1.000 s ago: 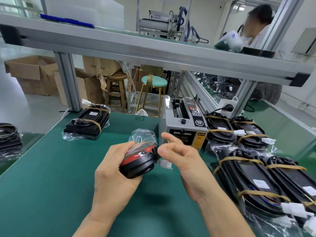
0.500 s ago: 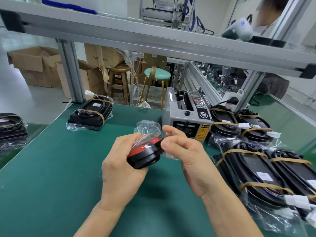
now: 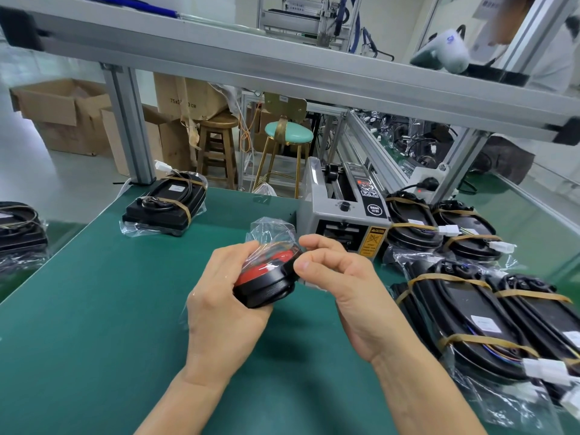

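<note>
A round black part with a red face (image 3: 266,284) sits in a clear plastic bag (image 3: 272,232) above the middle of the green table (image 3: 94,309). My left hand (image 3: 222,306) grips the part from the left through the bag. My right hand (image 3: 342,284) is at the part's right edge, its thumb and fingers curled and pinching the bag's film or a small clear strip there; which one I cannot tell. The bag's open end stands up behind the part.
A grey tape dispenser (image 3: 345,215) stands just behind my hands. Several bagged black units with rubber bands (image 3: 470,315) crowd the right side. Another bagged unit (image 3: 166,205) lies at the back left, one more (image 3: 18,227) at the far left. A person (image 3: 552,58) works beyond the shelf.
My right hand came in from an open pose near the dispenser and closed its fingers at the part's right edge. The left hand kept its grip on the part.
</note>
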`<state>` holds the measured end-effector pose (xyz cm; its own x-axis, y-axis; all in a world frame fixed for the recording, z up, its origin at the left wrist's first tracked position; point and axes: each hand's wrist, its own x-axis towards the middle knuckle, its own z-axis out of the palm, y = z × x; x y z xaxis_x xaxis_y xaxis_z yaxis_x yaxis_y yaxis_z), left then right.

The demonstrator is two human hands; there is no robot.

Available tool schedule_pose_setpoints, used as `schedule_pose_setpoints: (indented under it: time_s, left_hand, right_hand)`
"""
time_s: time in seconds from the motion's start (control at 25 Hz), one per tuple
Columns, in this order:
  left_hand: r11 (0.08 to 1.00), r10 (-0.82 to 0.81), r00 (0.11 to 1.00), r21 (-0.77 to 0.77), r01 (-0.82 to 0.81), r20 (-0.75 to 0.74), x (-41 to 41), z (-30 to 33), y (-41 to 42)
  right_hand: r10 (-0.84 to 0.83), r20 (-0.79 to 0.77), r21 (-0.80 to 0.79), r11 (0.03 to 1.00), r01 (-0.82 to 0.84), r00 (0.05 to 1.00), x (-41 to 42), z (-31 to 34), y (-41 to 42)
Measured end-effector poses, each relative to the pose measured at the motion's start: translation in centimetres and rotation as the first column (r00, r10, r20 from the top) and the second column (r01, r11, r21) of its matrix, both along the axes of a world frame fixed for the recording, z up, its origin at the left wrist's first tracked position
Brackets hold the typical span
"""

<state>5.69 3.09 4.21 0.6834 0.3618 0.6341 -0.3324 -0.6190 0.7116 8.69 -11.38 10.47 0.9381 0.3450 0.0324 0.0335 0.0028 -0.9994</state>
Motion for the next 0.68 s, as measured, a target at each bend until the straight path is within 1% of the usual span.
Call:
schedule_pose_setpoints:
  time_s: [0.16, 0.28, 0.48, 0.68]
  left_hand:
    - [1.0, 0.0, 1.0, -0.001, 0.0, 0.0, -0.07, -0.01, -0.03]
    - [1.0, 0.0, 1.0, -0.008, 0.0, 0.006, -0.08, 0.06, -0.12]
    - [1.0, -0.006, 1.0, -0.014, 0.006, 0.009, -0.15, 0.08, -0.25]
    - [1.0, -0.012, 1.0, -0.016, 0.012, 0.0, -0.26, 0.12, -0.3]
  right_hand:
    - [0.008, 0.01, -0.002, 1.0, -0.008, 1.0, 0.14, -0.23, -0.02]
    - [-0.017, 0.028, -0.029, 0.999, 0.017, 0.999, 0.13, -0.2, 0.17]
    - [-0.099, 0.119, -0.105, 0.988, 0.112, 0.988, -0.17, -0.28, 0.48]
    - [-0.201, 0.194, -0.174, 0.956, 0.236, 0.96, -0.64, -0.59, 0.79]
